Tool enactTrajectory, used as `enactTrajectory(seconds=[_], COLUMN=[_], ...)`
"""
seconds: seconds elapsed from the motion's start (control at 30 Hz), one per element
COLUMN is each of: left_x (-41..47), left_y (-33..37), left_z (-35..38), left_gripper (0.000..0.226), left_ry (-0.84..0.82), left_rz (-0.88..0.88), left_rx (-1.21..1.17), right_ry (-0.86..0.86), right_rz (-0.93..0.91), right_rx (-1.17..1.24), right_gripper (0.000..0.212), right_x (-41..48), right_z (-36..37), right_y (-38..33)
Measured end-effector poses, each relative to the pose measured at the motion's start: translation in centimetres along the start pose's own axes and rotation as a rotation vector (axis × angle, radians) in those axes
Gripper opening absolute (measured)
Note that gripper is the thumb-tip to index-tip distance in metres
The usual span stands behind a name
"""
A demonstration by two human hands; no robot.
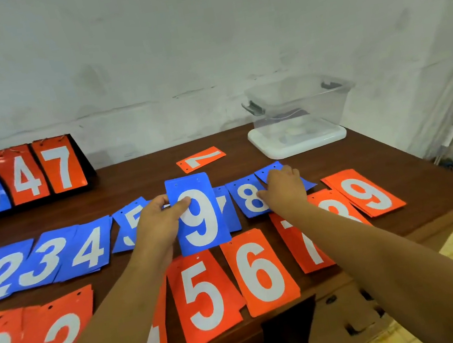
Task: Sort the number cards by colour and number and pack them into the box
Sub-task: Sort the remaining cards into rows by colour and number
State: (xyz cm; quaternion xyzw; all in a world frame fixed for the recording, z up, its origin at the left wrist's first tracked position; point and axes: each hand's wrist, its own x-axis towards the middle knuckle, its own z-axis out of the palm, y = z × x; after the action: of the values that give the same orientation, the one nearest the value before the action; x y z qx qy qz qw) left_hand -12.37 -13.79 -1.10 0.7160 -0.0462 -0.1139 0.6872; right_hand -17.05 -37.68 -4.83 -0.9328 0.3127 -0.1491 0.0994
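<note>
Where the left hand (156,224) grips, the blue 9 card (204,225) extends rightward.

Eight orange stacks (261,275), one loose orange card (201,159), one box (297,100), one lid (275,150).

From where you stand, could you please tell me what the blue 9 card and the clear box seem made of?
Blue 9 card: probably thin smooth plastic sheet; unbent in the left hand, clean punched holes. Clear box: likely rigid transparent plastic; the wall shows through it.
</note>
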Motion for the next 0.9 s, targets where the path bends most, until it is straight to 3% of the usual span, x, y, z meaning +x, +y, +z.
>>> enactTrajectory(seconds=[0.1, 0.23, 0.43, 0.53, 0.67, 0.77, 0.9], left_x=[-0.1, -0.6, -0.7, -0.4, 0.6, 1.7, 3.7], left_y=[0.1, 0.3, 0.0, -0.2, -0.4, -1.1, -2.3], left_z=[0.7, 2.3, 4.4, 5.7, 8.1, 9.4, 10.9], left_gripper=[0.019, 0.019, 0.016, 0.021, 0.023, 0.025, 0.045], left_ry=[-0.016, -0.061, -0.065, -0.078, -0.122, -0.17, -0.287], left_rz=[-0.01, -0.023, 0.002, 0.018, 0.133, 0.386, 0.549], left_rx=[-0.006, -0.094, -0.078, -0.025, 0.132, 0.573, 1.015], right_ry=[0.086, -0.32, -0.415, -0.451, -0.241, 0.001, 0.081], right_rz=[-0.055, -0.004, 0.044, -0.016, 0.033, 0.089, 0.16], right_rx=[0.243, 0.844, 1.054, 1.04, 1.036, 0.801, 0.526], right_gripper=[0.025, 0.03, 0.027, 0.008, 0.013, 0.017, 0.018], right_x=[-0.7, -3.7, -5.1, -5.2, -2.7, 0.8, 4.0], right_z=[-1.6, -4.2, -4.1, -4.6, -5.0, -5.3, -4.4], right_y=[-1.1, -3.6, -2.5, -1.4, 1.4, 4.6, 6.8])
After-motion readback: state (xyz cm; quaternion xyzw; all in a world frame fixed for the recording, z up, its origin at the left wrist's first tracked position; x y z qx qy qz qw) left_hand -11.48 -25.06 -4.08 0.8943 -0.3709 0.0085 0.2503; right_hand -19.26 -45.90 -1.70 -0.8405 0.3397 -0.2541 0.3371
